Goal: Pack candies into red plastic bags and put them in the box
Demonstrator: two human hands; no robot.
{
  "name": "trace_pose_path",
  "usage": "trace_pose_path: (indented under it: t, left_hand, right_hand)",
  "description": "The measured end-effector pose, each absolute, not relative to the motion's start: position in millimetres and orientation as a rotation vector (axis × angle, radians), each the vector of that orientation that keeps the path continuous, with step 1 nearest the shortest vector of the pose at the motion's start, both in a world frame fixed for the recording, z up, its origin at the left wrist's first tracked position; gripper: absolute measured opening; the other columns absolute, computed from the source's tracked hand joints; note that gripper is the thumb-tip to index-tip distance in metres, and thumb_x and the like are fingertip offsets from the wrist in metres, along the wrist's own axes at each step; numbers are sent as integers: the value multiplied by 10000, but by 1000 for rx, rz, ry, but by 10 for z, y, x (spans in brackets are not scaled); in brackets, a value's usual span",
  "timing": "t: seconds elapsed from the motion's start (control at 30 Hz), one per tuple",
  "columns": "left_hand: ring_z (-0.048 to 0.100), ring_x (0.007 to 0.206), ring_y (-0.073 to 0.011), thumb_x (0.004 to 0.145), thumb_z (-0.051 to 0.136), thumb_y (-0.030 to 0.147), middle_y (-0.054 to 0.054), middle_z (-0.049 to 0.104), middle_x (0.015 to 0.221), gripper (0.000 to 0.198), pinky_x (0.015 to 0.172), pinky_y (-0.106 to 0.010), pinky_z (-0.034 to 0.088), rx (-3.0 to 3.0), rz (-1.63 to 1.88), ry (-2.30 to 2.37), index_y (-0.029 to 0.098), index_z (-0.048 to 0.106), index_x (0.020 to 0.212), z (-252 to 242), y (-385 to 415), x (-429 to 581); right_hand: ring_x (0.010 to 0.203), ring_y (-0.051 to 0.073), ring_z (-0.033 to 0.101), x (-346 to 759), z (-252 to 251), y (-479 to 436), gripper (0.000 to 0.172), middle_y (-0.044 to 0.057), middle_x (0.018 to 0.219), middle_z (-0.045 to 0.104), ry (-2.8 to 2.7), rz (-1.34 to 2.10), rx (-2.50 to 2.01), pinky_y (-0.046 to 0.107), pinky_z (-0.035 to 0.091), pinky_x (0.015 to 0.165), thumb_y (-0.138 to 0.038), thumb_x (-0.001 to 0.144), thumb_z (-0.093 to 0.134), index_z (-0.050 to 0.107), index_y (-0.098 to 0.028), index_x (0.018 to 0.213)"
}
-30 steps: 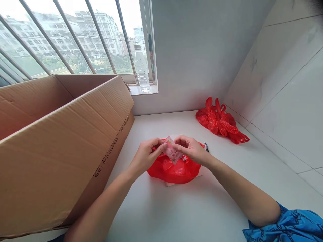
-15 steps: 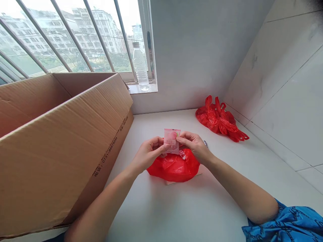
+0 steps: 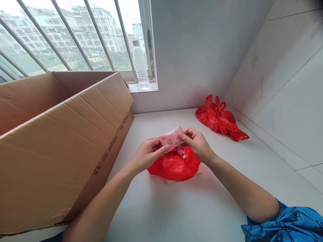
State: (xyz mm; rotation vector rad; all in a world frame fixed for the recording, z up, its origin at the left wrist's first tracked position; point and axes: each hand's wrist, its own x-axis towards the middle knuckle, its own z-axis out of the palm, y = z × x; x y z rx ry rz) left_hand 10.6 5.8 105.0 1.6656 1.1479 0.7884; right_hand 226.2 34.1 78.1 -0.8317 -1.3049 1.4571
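Note:
A small pink printed packet (image 3: 171,138) is pinched at both ends, tilted with its right end higher. My left hand (image 3: 150,153) is closed on its left end, thumb in front. The other end is gripped by my right hand (image 3: 195,143), also thumb in front. Right below the hands lies a red plastic bag (image 3: 174,166). Another small pink-and-white wrapper (image 3: 181,153) shows at the bag's top. A flat, pale thing (image 3: 198,173) sticks out from beneath the bag; most of it is hidden.
A large open cardboard box (image 3: 65,144) fills the left side. Tied red plastic bags (image 3: 218,117) lie at the back right of the white tabletop (image 3: 161,208), near the tiled wall. A clear water bottle (image 3: 140,67) stands on the window sill.
The packet has turned from upright to slanted, and a different printed face now shows. Both hands still hold it, at nearly the same place above the red bag.

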Motion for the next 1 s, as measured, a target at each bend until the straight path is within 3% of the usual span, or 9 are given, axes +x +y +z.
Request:
trace_pose_path:
  t: [0.17,0.37,0.57,0.83,1.0]
  left_hand:
    - [491,685,-119,920,608,486,2,553,767,348,597,-226,381,1703,754,1095,161,582,800,1033,45,110]
    - [442,647,-98,938,586,486,15,503,729,377,563,-219,339,1732,749,1075,159,544,756,1026,40,109]
    - [560,740,-137,951,562,511,-16,619,841,335,643,-241,448,1646,900,1127,178,596,931,1017,41,145]
    - [463,640,-92,937,619,435,21,548,711,350,578,-215,379,1790,1022,1184,166,530,731,1007,2,175]
    - [512,674,-106,944,608,426,8,591,750,302,595,-220,412,1791,1026,1185,170,581,786,1006,-3,199]
  right_hand:
    - [669,145,605,2280,783,326,460,-8,730,604,-1378,1573,-811,284,533,657,-633,923,543,593,-192,801]
    - [614,101,469,2255,779,293,426,-41,662,490,-1436,1448,-837,231,414,571,-538,885,663,515,-188,693]
    - [657,115,478,2255,793,283,402,-31,696,516,-1517,1423,-827,245,415,615,-523,903,642,541,-189,703]
    - [636,124,494,2230,784,252,305,-40,632,530,-1566,1375,-822,248,409,621,-479,906,651,624,-207,770]
    - [602,116,470,2205,787,215,298,-36,614,522,-1559,1228,-857,244,387,575,-445,894,676,648,-197,732]
